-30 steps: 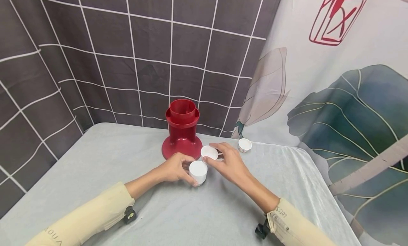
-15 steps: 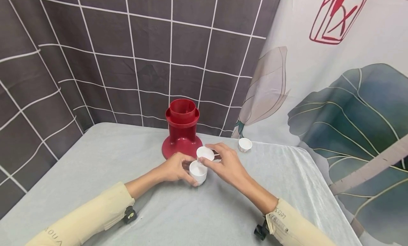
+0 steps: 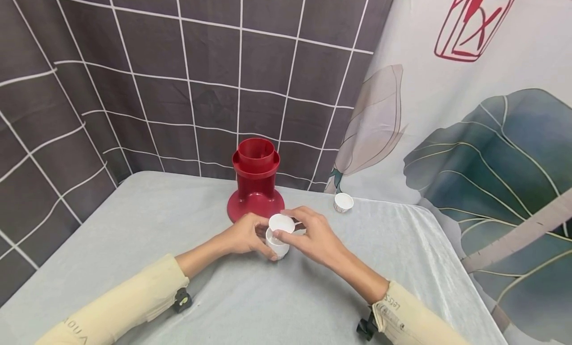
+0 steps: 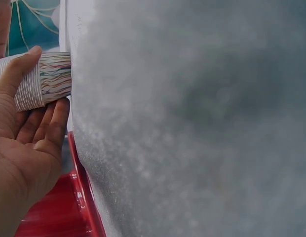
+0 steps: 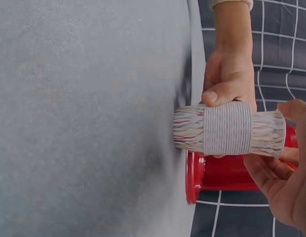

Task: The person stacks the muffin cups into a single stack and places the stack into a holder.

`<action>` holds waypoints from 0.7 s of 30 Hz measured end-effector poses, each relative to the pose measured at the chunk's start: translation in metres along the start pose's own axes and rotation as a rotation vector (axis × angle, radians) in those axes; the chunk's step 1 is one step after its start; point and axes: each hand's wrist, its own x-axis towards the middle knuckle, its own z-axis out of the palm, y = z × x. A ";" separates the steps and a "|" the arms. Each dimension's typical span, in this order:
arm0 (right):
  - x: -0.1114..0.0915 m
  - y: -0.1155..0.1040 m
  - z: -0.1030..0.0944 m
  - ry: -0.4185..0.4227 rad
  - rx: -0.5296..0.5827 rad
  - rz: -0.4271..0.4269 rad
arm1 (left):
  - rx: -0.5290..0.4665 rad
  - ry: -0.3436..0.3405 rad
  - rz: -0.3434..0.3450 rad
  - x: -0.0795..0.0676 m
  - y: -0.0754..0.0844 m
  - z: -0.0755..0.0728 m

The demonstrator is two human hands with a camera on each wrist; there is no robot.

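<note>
My left hand [image 3: 247, 235] grips a stack of nested paper cups [image 3: 279, 250] standing upright on the cloth. In the left wrist view, thumb and fingers wrap the stack [image 4: 55, 79]. The right wrist view shows its many white rims and the coloured wavy lines on its lowest cup. My right hand [image 3: 315, 236] pinches a single paper cup [image 3: 282, 222] by its sides, over the stack's mouth. Its narrow lower end meets the stack's top rim in the right wrist view, where the cup [image 5: 269, 133] carries the same line pattern. How deep it sits cannot be told.
A red plastic holder [image 3: 255, 186] with a round open top and broad base stands just behind the left hand. One more paper cup [image 3: 343, 203] stands near the back edge of the cloth-covered table [image 3: 178, 201]. A grid-patterned curtain [image 3: 214, 77] hangs behind.
My right hand has moved left and down, bringing its paper cup from beside the stack to over its mouth. The left hand and the stack have stayed put.
</note>
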 end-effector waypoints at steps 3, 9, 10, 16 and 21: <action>-0.001 0.001 0.001 -0.022 -0.022 -0.019 | -0.014 -0.004 0.005 0.000 -0.001 0.000; -0.003 0.004 0.004 -0.073 -0.052 -0.033 | -0.015 -0.004 0.010 0.000 -0.001 -0.001; -0.003 0.005 0.004 -0.083 -0.046 -0.032 | -0.018 -0.005 0.010 0.000 -0.002 -0.001; -0.003 0.010 0.005 -0.105 -0.012 -0.015 | -0.035 -0.006 0.014 0.001 -0.003 0.000; -0.002 0.010 0.007 -0.097 -0.026 0.017 | -0.029 -0.008 0.015 0.001 -0.003 -0.001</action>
